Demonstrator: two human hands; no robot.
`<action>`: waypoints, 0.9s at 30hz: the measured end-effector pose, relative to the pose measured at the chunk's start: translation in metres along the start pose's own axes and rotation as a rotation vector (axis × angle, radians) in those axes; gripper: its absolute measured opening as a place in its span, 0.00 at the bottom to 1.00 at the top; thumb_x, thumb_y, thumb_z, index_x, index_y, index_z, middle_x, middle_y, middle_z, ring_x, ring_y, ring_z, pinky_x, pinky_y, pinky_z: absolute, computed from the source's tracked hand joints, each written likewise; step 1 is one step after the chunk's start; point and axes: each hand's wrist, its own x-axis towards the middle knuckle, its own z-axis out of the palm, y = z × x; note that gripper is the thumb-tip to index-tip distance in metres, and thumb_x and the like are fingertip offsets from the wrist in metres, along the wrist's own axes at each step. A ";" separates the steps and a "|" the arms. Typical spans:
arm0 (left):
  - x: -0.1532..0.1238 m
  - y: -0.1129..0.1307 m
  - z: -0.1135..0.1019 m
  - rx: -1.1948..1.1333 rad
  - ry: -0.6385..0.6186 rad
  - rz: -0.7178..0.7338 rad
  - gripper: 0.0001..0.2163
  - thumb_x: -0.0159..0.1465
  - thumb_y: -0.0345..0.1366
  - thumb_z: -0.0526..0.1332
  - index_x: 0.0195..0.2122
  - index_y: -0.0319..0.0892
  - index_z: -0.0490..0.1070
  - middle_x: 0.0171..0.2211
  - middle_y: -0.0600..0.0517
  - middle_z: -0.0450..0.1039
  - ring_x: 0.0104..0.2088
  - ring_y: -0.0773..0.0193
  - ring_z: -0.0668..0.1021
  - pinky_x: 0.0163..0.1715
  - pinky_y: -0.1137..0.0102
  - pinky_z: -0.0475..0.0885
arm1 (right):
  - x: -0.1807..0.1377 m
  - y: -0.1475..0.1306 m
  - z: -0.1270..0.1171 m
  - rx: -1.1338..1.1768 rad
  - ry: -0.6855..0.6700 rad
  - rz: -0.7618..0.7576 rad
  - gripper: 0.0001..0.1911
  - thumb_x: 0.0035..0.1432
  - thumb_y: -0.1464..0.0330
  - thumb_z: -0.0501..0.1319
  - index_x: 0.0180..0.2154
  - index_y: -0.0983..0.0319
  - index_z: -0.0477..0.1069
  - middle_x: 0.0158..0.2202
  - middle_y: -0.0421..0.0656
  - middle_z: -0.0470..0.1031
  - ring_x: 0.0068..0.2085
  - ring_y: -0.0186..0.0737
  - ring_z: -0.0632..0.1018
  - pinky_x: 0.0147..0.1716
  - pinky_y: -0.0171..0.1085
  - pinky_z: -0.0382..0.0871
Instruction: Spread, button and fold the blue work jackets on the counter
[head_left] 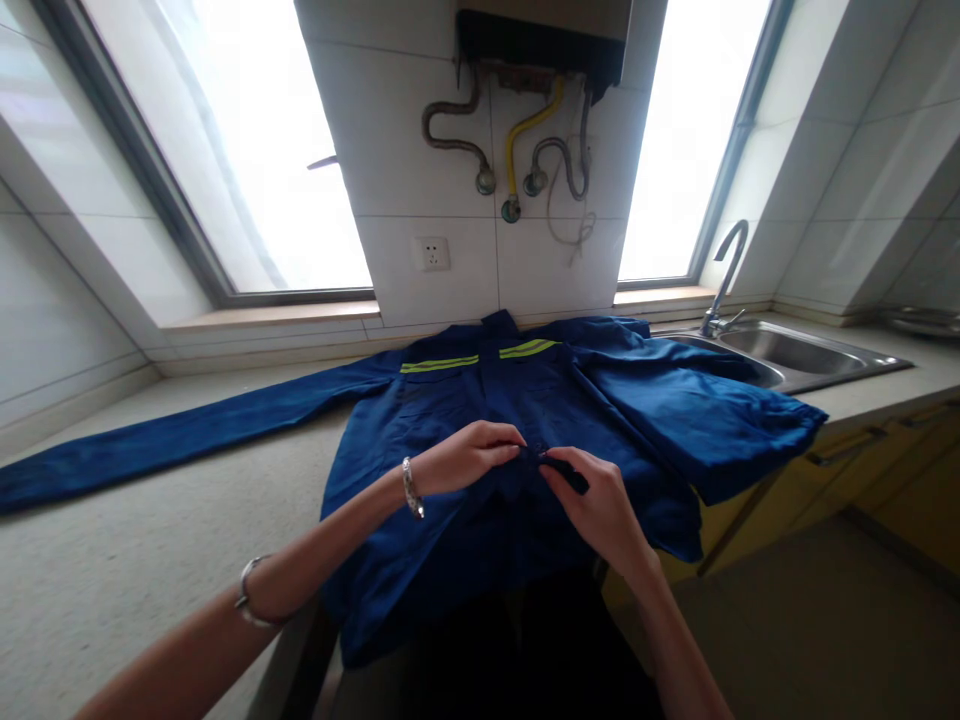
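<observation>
A blue work jacket (442, 420) with yellow-green reflective strips across its chest lies spread over the counter, its lower part hanging past the front edge. One sleeve stretches out flat to the left; the other lies folded towards the right. Over the jacket's front opening, my left hand (476, 455) pinches the dark cloth between thumb and fingers. Close beside it, my right hand (592, 490) pinches the facing edge of the same front. The fingertips nearly meet. Whether a button sits between them is too dark to make out.
The pale counter (247, 450) runs along the wall. At the right is a steel sink (795, 345) with a tall tap (727, 275). Hoses hang below a water heater (540, 45) above a wall socket (433, 253). Yellow cabinets (840, 470) stand under the counter.
</observation>
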 end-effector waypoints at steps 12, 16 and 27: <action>0.000 0.000 0.011 0.118 0.063 0.027 0.13 0.63 0.43 0.58 0.38 0.38 0.74 0.27 0.54 0.71 0.28 0.69 0.70 0.30 0.75 0.63 | 0.014 0.014 -0.001 0.129 -0.144 0.118 0.10 0.63 0.66 0.57 0.36 0.61 0.76 0.31 0.39 0.77 0.34 0.37 0.76 0.34 0.33 0.65; 0.002 -0.003 0.012 0.154 0.065 0.065 0.12 0.63 0.38 0.56 0.39 0.38 0.75 0.28 0.54 0.72 0.29 0.69 0.70 0.30 0.75 0.63 | 0.015 0.013 0.002 0.169 -0.108 0.099 0.11 0.63 0.67 0.57 0.35 0.62 0.77 0.32 0.40 0.78 0.34 0.38 0.76 0.35 0.34 0.66; 0.006 -0.007 0.014 0.072 0.006 0.025 0.08 0.59 0.35 0.57 0.30 0.36 0.73 0.20 0.58 0.62 0.23 0.73 0.62 0.23 0.78 0.57 | 0.009 0.013 0.012 0.145 -0.047 0.022 0.10 0.62 0.68 0.56 0.33 0.63 0.75 0.31 0.42 0.77 0.32 0.37 0.75 0.35 0.34 0.66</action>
